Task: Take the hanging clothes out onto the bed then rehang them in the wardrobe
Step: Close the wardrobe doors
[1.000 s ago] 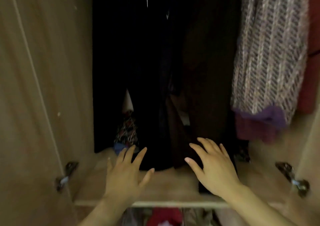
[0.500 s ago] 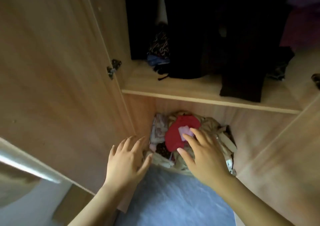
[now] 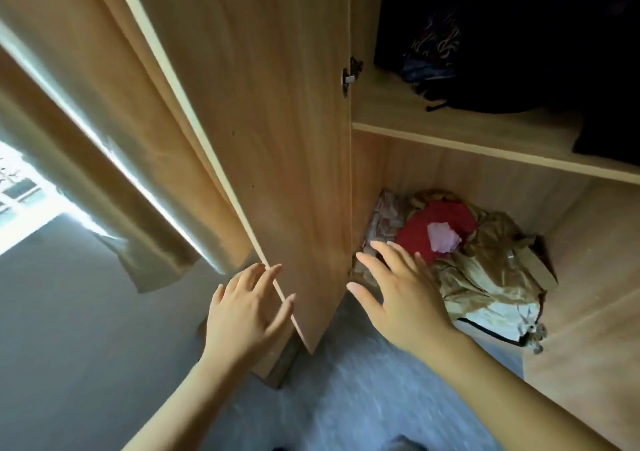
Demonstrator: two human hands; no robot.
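**Wood-grain wardrobe door between two empty, spread hands**

Both bare forearms reach forward from the bottom of the head view. The left hand [image 3: 242,308] is palm-down with straight, fanned fingers and holds nothing. It sits at the lower free edge of the open wardrobe door [image 3: 270,121], fingers on the outer side and thumb across the edge. Whether it actually touches the wood cannot be told. The right hand [image 3: 401,298] is likewise flat and relaxed, fingers spread and gripping nothing. It is stretched toward the wardrobe's bottom compartment, on the inner side of the door.

Just beyond the right fingertips lies a heap of loose clothes on the compartment floor. It includes a red garment [image 3: 436,223] with a pale pink piece [image 3: 443,237] on top and crumpled beige fabric [image 3: 491,270] to the right.

Above it runs a wooden shelf [image 3: 467,128]. The dark hanging clothes [image 3: 519,35] are inside the wardrobe, their hems reaching down to this shelf, with a patterned garment [image 3: 436,42] among them. A metal hinge [image 3: 351,76] joins the door to the cabinet side.

Left of the door hangs a beige curtain [image 3: 114,180], lit along its edge by a bright window [image 3: 20,187]. Grey floor [image 3: 69,329] spreads below.
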